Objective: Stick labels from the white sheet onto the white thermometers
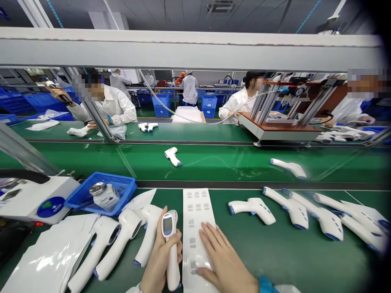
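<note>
White plastic fills our nearest view: we hold an infrared thermometer (pixel 171 254) in our left hand (pixel 159 260), its grip closed around the handle. The long axis runs almost straight away from us, with the display facing up and the head at the far end. Our right hand (pixel 227 256) has an open grip, fingers spread flat on a long sheet of labels (pixel 197 228) just beside the thermometer. Both lie over the green bench (pixel 290 264). More thermometers (pixel 122 240) lie close on our left, others (pixel 308 215) to our right. Beyond, a blue plastic tray (pixel 100 191) holds what looks like a capped bottle (pixel 104 196), though we cannot be sure. A white machine (pixel 39 199) stands at the left. Farther off, two thermometers (pixel 172 156) rest on a second green belt (pixel 220 162), and co-workers in white coats (pixel 117 106) sit beyond it.
</note>
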Demonstrator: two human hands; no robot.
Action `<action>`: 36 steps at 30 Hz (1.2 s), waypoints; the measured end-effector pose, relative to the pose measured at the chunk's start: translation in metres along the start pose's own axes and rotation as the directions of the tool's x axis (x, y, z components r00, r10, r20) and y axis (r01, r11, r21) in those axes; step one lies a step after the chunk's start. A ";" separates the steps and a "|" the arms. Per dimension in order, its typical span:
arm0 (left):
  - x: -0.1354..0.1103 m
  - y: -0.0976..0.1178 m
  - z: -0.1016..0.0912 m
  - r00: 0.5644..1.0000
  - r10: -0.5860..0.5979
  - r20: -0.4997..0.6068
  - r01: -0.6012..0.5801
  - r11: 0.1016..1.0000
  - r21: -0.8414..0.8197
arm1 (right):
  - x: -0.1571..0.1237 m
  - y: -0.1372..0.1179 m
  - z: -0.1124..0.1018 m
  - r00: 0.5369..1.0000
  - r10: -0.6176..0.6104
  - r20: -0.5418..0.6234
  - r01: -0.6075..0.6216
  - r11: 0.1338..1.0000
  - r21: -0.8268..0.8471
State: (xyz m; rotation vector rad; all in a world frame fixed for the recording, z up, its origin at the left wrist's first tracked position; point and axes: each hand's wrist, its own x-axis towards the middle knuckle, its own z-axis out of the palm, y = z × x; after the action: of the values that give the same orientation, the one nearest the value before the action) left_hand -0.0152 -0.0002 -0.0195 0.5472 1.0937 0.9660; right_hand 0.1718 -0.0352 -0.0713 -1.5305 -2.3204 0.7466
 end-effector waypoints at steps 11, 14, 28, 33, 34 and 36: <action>0.031 -0.028 0.030 0.977 0.112 0.180 -0.141 0.978 0.155 | 0.046 0.048 -0.022 0.849 0.269 -0.455 -0.180 0.956 0.230; 0.034 -0.029 0.030 0.977 0.127 0.168 -0.156 0.973 0.168 | 0.063 0.063 -0.025 0.844 0.286 -0.454 -0.171 0.945 0.279; 0.031 -0.029 0.034 0.981 0.136 0.141 -0.166 0.960 0.225 | 0.085 0.079 -0.028 0.877 0.290 -0.382 -0.165 0.930 0.329; 0.033 -0.036 0.033 0.984 0.140 0.114 -0.163 0.958 0.235 | 0.067 0.056 -0.037 0.923 0.054 -0.380 -0.034 0.998 0.059; 0.035 -0.038 0.032 0.982 0.142 0.123 -0.167 0.958 0.231 | 0.059 0.048 -0.039 0.937 -0.051 -0.346 0.042 0.999 -0.033; 0.038 -0.043 0.028 0.978 0.146 0.147 -0.176 0.959 0.222 | 0.040 0.031 -0.046 0.952 -0.191 -0.238 0.164 0.978 -0.131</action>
State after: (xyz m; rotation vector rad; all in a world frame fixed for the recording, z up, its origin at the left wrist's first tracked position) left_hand 0.0318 0.0133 -0.0605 0.8920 1.0644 0.9339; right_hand 0.2015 0.0238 -0.0526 -1.3459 -2.2998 0.3638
